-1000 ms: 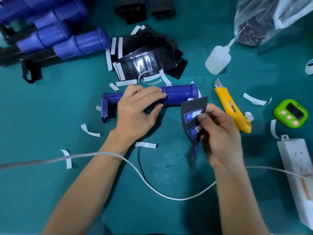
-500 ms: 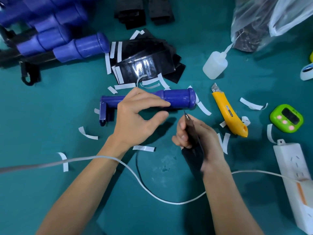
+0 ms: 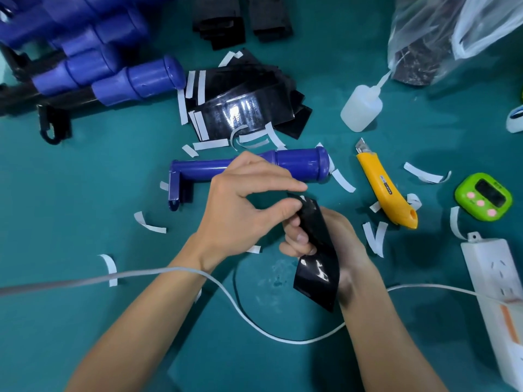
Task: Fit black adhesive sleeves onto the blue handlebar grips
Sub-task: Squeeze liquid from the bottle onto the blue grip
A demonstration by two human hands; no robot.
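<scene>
**Sticky sleeve, loose scraps, and a blade beside the grip**

The teal tabletop (image 3: pixel 85 193) is crowded everywhere but on the near left of the blue grip (image 3: pixel 300 166), which lies on its side at the centre, free of any sleeve.

Nearest of all, a white cable (image 3: pixel 283 340) loops on the near side of the grip, under both forearms. A quick pull back could snag it.

Just this side of the grip, the right hand (image 3: pixel 346 241) is curled round a black sleeve (image 3: pixel 318 267). The left hand (image 3: pixel 240 210) appears to pinch the sleeve's top edge between thumb and fingers. Whether its knuckles touch the grip I cannot tell.

The likeliest fault is the adhesive. Once bared, the glossy sleeve may fold onto itself, catch a finger, or pick up one of the white backing strips (image 3: pixel 343 181) scattered round the grip. The round grip, unheld, may turn as the sleeve is pressed on, so it seats crooked.

Just right of the grip lies a yellow knife (image 3: pixel 382 188) with its blade out, in reach of a sweeping right wrist. Further right are a green timer (image 3: pixel 484 196) and a power strip (image 3: pixel 492 278), so there is little room that way.

Beyond the grip sit spare sleeves (image 3: pixel 246 108), a squeeze bottle (image 3: pixel 360 107) that would tip easily, and more grips (image 3: pixel 135 83) at far left.
</scene>
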